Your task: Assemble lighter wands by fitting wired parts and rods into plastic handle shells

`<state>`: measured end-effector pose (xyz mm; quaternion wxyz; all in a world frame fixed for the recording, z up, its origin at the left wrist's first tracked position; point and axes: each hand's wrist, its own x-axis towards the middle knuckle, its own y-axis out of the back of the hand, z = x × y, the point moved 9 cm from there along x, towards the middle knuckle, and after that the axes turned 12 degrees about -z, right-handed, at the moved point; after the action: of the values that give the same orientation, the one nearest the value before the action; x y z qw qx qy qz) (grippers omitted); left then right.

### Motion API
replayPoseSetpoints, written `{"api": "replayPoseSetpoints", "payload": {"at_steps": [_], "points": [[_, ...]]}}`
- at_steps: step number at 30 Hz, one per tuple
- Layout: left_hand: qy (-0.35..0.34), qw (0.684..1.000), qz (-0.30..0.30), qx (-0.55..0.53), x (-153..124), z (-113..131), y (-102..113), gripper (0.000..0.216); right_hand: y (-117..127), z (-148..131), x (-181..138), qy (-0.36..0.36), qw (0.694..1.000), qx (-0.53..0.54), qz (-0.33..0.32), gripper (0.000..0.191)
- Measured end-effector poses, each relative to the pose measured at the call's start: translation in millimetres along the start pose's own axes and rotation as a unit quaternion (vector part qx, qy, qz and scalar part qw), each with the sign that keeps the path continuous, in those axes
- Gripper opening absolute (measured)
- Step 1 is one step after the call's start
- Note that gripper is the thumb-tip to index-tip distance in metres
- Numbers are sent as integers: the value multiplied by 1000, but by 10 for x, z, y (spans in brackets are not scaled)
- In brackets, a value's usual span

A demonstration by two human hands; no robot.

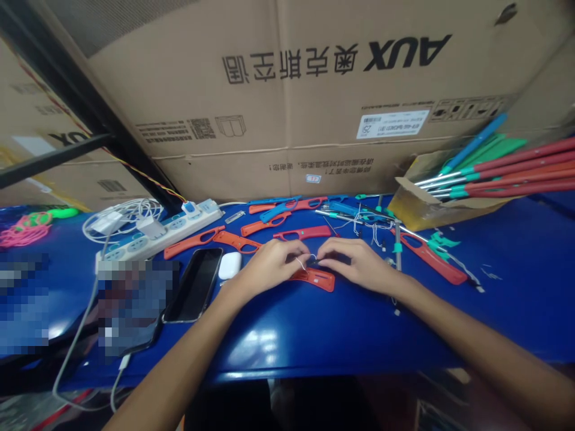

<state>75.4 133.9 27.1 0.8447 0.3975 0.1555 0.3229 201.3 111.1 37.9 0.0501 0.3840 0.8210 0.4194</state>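
Note:
Over an orange-red plastic handle half (pixel 324 281) on the blue table, my two hands meet with fingertips almost touching. My left hand (pixel 274 263) is closed in a pinch at a small dark part (pixel 312 261) with a thin white wire. My right hand (pixel 357 261) pinches the same small part from the other side. Fingers partly cover it, so its exact kind cannot be made out. Just beyond my hands lie more handle halves, red (pixel 309 232), orange (pixel 265 224) and blue (pixel 276 209).
Metal rods with wires (pixel 372 218) and a red handle (pixel 431 258) lie to the right. An open carton (pixel 413 206) holds several red-handled rods. A phone (pixel 193 284), white earbud case (pixel 230 265) and power strip (pixel 166 230) are left. A large cardboard box (pixel 287 120) stands behind.

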Motion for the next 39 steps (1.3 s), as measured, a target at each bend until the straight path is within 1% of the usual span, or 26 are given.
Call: {"api": "replayPoseSetpoints", "payload": {"at_steps": [3, 5, 8, 11, 14, 18, 23, 25, 28, 30, 32, 36, 39], "points": [[22, 999, 15, 44, 0, -25, -11, 19, -5, 32, -12, -7, 1000, 7, 10, 8], [18, 997, 23, 66, -6, -28, 8, 19, -12, 58, -15, -15, 1000, 6, 12, 8], [-35, 996, 27, 73, -28, 28, 68, 23, -31, 95, -5, -35, 999, 8, -1, 9], [-108, 994, 12, 33, -60, 109, 126, 20, -32, 109, 7, -53, 999, 7, -8, 11], [-136, 991, 12, -9, -74, 126, 183, 17, -19, 97, 14, -62, 998, -5, 0, 9], [-123, 992, 4, -39, -10, 99, 197, 17, -49, 89, 14, -70, 997, -18, -1, 8], [-76, 993, -19, -90, 114, 32, 129, 27, -121, 58, 1, -61, 998, -24, -2, 5], [-74, 994, -16, -78, 105, 29, 81, 28, -142, 59, -4, -63, 998, -16, -1, 5], [-60, 998, 15, -13, 21, -2, 38, 31, -159, 90, -7, -78, 997, 5, 5, 3], [-47, 998, 40, 24, -50, -30, 40, 32, -162, 125, -6, -93, 995, 21, 10, 3], [-46, 997, 53, 35, -101, -32, 52, 30, -168, 158, -3, -107, 994, 35, 13, 4], [-54, 997, 42, 41, -122, 20, 53, 26, -174, 179, -5, -122, 991, 54, 19, 7], [-31, 998, 50, 34, -128, 11, 69, 23, -176, 160, -17, -123, 990, 66, 23, 7]]}}
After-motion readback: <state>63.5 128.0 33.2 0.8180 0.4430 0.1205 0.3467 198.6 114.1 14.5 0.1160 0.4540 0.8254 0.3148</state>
